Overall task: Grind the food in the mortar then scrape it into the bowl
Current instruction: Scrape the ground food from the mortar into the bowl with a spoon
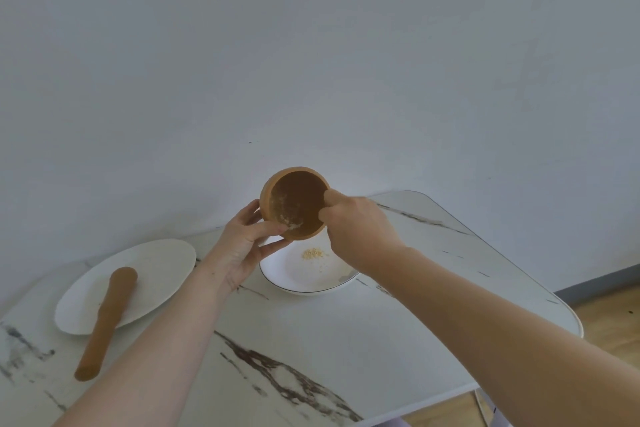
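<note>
Marble-veined worktop point(398, 322) met a pale wall point(311, 45), with a wooden pestle point(107, 319) lying across a white plate point(156, 263) at lower left. Both hands held the wooden mortar point(294, 204) tipped at frame centre above the white bowl point(298, 274). The left hand point(242, 246) gripped its lower side, the right hand point(356, 232) curled over its right rim, and ground food point(312, 253) lay in the bowl.

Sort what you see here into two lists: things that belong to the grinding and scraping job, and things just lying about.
Part of the job: mortar, tilted over the bowl and held by the left hand and right hand; ground food in the bowl; pestle, set down.

Lying about: white plate under one end of the pestle; marble table.
</note>
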The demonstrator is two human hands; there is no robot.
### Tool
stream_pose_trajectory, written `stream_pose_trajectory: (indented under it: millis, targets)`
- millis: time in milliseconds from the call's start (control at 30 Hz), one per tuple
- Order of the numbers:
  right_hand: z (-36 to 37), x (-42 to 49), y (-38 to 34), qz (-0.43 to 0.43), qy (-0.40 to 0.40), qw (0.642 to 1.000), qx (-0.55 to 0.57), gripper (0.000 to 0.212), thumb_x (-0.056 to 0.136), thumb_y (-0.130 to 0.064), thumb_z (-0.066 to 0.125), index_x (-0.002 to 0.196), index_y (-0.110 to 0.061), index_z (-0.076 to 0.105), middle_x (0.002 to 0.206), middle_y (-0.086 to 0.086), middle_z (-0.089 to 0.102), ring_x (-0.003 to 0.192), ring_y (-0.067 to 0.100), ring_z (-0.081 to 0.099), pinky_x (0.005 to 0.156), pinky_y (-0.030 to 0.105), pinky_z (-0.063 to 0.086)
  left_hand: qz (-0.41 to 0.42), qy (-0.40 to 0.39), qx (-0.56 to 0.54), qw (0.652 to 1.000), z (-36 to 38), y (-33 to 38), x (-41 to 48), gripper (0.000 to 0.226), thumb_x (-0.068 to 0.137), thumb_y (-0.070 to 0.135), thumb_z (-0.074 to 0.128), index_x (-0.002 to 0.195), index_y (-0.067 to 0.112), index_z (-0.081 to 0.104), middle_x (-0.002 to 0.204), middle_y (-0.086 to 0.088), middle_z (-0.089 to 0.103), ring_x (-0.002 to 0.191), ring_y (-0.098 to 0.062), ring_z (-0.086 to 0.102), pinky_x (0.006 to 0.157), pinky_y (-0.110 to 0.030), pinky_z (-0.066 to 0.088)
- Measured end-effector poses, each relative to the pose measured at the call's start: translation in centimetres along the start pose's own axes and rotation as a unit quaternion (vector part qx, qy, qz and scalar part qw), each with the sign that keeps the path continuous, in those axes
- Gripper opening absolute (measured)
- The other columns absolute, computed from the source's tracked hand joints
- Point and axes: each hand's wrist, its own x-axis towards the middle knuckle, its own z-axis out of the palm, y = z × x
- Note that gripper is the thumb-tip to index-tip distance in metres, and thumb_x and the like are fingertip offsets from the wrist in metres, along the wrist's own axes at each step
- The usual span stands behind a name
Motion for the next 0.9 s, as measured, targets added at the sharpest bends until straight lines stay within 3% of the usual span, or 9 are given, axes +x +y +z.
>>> stream_pose_trajectory:
  millis: [67,133,200,300,333,533,600,733,900]
  targets:
    - [0.3,0.3,0.1,-0.003,0.088,0.996,0.002,0.046,0.023,0.014,0.075,0.040,-0.012,0.041,0.062,-0.002,0.025,0.036,0.016,0.006,0.049,0.013,-0.006,-0.002,-0.007,-0.009,1.000,0.2,0.2,-0.1,0.061,0.061,-0.010,0.071,0.119,0.008,0.061,0.111,-0.009,0.067,0.104,-0.029,0.066,0.075,-0.039,0.060]
    - [1.0,0.9,0.4,-0.008,0.142,0.990,-0.002,0.065,0.021,0.016,0.073,0.046,-0.016,0.023,0.063,-0.001,0.024,0.041,0.009,-0.005,0.052,0.013,-0.007,-0.005,-0.008,-0.011,1.000,0.4,0.3,-0.2,0.063,0.059,-0.009,0.072,0.119,0.008,0.061,0.110,-0.009,0.067,0.102,-0.029,0.067,0.076,-0.040,0.060]
    - [-0.2,1.1,-0.1,0.003,0.115,0.993,-0.015,0.077,0.031,0.015,0.074,0.053,-0.019,0.008,0.068,0.000,0.026,0.048,0.005,-0.007,0.049,0.016,-0.005,-0.007,-0.009,-0.011,1.000,0.4,0.4,-0.3,0.061,0.059,-0.009,0.071,0.117,0.009,0.062,0.111,-0.010,0.067,0.102,-0.029,0.068,0.076,-0.040,0.060]
    - [-0.7,1.0,-0.3,0.039,0.014,0.999,-0.031,0.035,0.077,0.008,0.058,0.065,-0.012,0.033,0.089,0.004,0.031,0.049,0.010,0.014,0.045,0.023,0.009,-0.005,-0.011,-0.009,1.000,0.4,0.5,-0.3,0.066,0.058,-0.009,0.071,0.121,0.008,0.060,0.116,-0.011,0.065,0.104,-0.030,0.067,0.074,-0.039,0.060]
    - [-0.9,1.0,-0.4,0.048,-0.022,0.998,-0.037,0.024,0.083,0.007,0.052,0.074,-0.011,0.039,0.092,0.004,0.031,0.051,0.012,0.017,0.045,0.023,0.012,-0.004,-0.010,-0.008,1.000,0.3,0.5,-0.3,0.069,0.057,-0.009,0.072,0.123,0.007,0.059,0.118,-0.011,0.064,0.104,-0.030,0.067,0.073,-0.039,0.060]
    - [-1.1,0.2,-1.0,0.016,-0.096,0.993,-0.060,0.019,0.084,0.007,0.049,0.087,-0.009,0.059,0.092,0.003,0.034,0.050,0.014,0.022,0.045,0.026,0.014,-0.002,-0.002,-0.004,1.000,-0.3,0.1,-0.2,0.074,0.057,-0.011,0.072,0.127,0.008,0.057,0.126,-0.014,0.061,0.105,-0.031,0.066,0.072,-0.039,0.060]
    - [-1.4,-0.1,-0.9,-0.001,-0.109,0.992,-0.065,0.020,0.083,0.008,0.048,0.081,-0.011,0.053,0.092,0.004,0.034,0.049,0.015,0.022,0.045,0.026,0.014,-0.001,0.000,-0.004,1.000,-0.6,0.0,-0.2,0.066,0.064,-0.015,0.069,0.125,0.008,0.058,0.126,-0.015,0.062,0.106,-0.031,0.066,0.073,-0.040,0.060]
    - [-1.6,-0.2,-0.7,-0.005,-0.106,0.993,-0.054,0.019,0.085,0.007,0.046,0.083,-0.010,0.054,0.093,0.003,0.033,0.050,0.014,0.021,0.045,0.026,0.013,-0.005,-0.002,-0.010,1.000,-0.5,-0.1,-0.4,0.070,0.059,-0.012,0.070,0.125,0.008,0.057,0.121,-0.013,0.064,0.101,-0.029,0.067,0.073,-0.040,0.061]
    - [-1.7,0.6,-1.1,0.071,-0.055,0.996,-0.009,0.016,0.086,0.005,0.048,0.082,-0.010,0.051,0.095,0.003,0.032,0.050,0.014,0.021,0.045,0.024,0.014,-0.002,-0.022,-0.016,1.000,0.1,0.0,-0.6,0.063,0.059,-0.015,0.073,0.116,0.009,0.063,0.106,-0.010,0.071,0.094,-0.027,0.071,0.075,-0.040,0.060]
